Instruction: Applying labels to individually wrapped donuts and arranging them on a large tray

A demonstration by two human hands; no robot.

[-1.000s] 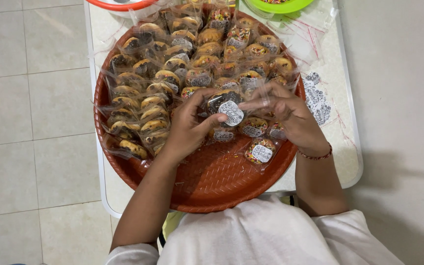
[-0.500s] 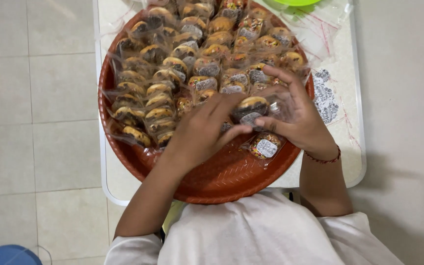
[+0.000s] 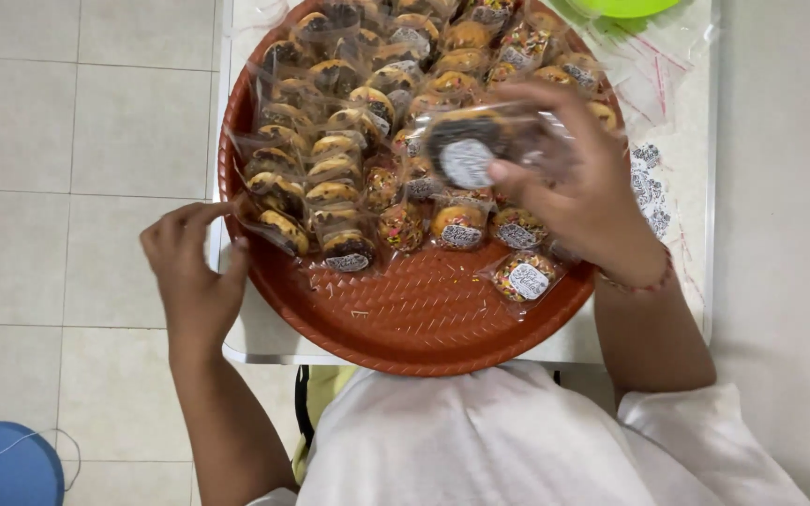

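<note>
One packet: right hand (image 3: 585, 192) pinches a clear-wrapped dark cookie (image 3: 469, 142) with a round white label, lifted above the tray's middle rows.
Left hand: left hand (image 3: 194, 272) half-curled, fingers loosely bent, touching the tray's left rim; holds nothing.
Tray: round orange-brown tray (image 3: 424, 319) with woven pattern, near part bare, loose sprinkles on it.
Packets: many clear bags of cookies fill the far half in overlapping rows, golden ones at left, sprinkled ones (image 3: 525, 275) nearest the person, each with a small round white label.
Stickers: sheet of round labels (image 3: 647, 183) lies on the counter just right of the tray.
Change: half a second ago both hands sat together over the tray's middle; now the left is at the rim and the right has raised its packet.
Counter: white counter (image 3: 696, 215), narrow, tray overhanging its near edge; green bowl (image 3: 622, 7) at the far edge.
Room: pale tiled floor (image 3: 67, 141); blue object (image 3: 2, 467) at lower left.
</note>
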